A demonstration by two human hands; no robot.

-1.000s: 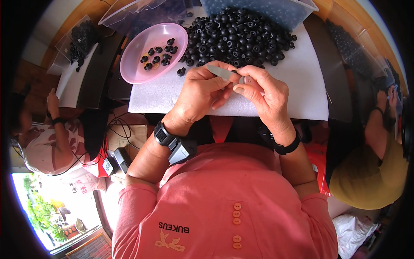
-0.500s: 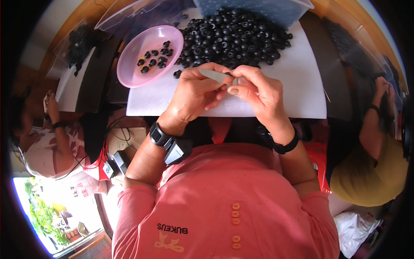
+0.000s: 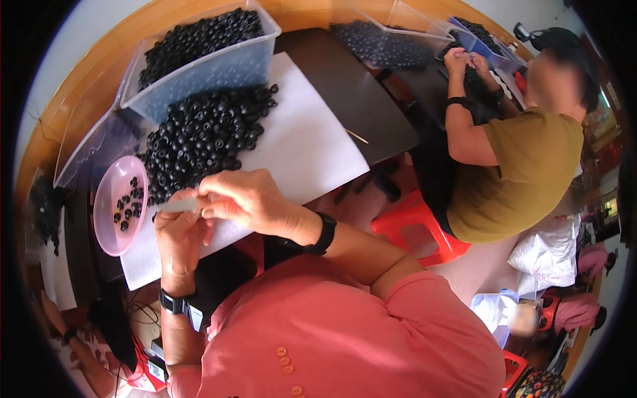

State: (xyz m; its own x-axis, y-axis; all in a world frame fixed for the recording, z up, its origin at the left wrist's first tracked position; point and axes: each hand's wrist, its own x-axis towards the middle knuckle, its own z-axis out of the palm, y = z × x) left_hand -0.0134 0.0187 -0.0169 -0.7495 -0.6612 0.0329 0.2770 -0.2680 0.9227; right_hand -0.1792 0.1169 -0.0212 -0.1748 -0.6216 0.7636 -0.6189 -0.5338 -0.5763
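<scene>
My left hand (image 3: pixel 178 233) grips a thin grey stick-like tool (image 3: pixel 176 205) that points left toward a pink bowl (image 3: pixel 108 219). My right hand (image 3: pixel 247 201) pinches the same tool's right end, where a small black piece may sit between the fingertips, though I cannot tell. Both hands hover over a white sheet (image 3: pixel 300 147). A heap of small black round parts (image 3: pixel 200 138) lies on the sheet just beyond my fingers. The pink bowl holds several of these black parts.
A clear tub (image 3: pixel 206 66) full of black parts stands behind the heap, a clear lid (image 3: pixel 85 154) beside it. To my right a person in an olive shirt (image 3: pixel 516 171) works at a dark table (image 3: pixel 355 93). A red stool (image 3: pixel 415 224) stands between us.
The camera has swung right, so the whole scene now sits tilted to the left and the neighbour is in full view. My hands keep the same hold on the tool.
</scene>
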